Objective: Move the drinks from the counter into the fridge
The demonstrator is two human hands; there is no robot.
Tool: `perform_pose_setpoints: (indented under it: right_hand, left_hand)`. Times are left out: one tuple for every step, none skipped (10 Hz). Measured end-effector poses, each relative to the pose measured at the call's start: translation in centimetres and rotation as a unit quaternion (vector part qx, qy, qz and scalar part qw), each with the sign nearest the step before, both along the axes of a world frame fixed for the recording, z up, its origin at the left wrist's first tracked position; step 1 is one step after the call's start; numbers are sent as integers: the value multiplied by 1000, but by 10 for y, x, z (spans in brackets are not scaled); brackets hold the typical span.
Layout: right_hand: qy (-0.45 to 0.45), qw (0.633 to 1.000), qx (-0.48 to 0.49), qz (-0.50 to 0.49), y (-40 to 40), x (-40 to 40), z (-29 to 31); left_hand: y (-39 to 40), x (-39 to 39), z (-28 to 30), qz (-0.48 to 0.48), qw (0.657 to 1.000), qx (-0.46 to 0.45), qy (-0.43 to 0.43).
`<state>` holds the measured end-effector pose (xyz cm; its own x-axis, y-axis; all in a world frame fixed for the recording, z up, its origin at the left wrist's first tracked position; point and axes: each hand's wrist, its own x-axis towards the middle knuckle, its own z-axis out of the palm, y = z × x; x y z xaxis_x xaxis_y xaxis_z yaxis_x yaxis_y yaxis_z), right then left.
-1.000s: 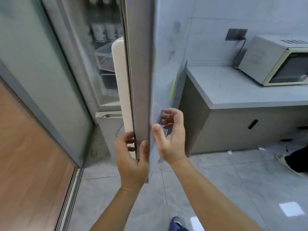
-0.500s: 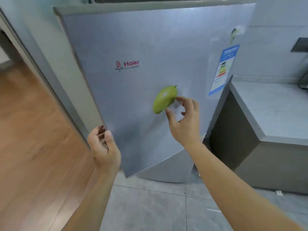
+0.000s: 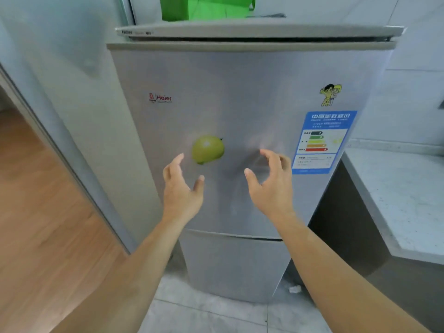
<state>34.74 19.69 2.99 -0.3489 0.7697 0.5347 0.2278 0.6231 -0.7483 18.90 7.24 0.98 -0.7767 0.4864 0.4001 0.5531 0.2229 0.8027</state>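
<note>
Fridge (image 3: 240,116) door closed | left grip (image 3: 182,186) and right grip (image 3: 271,186) spread, empty, just before it

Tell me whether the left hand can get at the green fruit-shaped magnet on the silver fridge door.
Probably yes: the left hand hovers open just below the green fruit-shaped magnet on the silver fridge door, with nothing between them.

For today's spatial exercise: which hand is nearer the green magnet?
Left. The left hand is just below-left of the magnet; the right hand is farther right.
</note>
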Motion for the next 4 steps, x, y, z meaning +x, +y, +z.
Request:
perform_pose_setpoints:
  right_hand:
    - [-9, 1000, -1, -15, 10, -4, 4]
    - [-7, 999, -11, -37, 17, -6, 5]
    - [-9, 999, -9, -45, 13, -8, 3]
    - [3, 998, -39, -57, 12, -12, 5]
  left_hand:
    - [28, -8, 11, -50, 998, -49, 8]
    - [40, -13, 15, -27, 997, -73, 6]
    - [39, -16, 13, -48, 997, -62, 6]
    - [28, -25, 1, -73, 996, -46, -23]
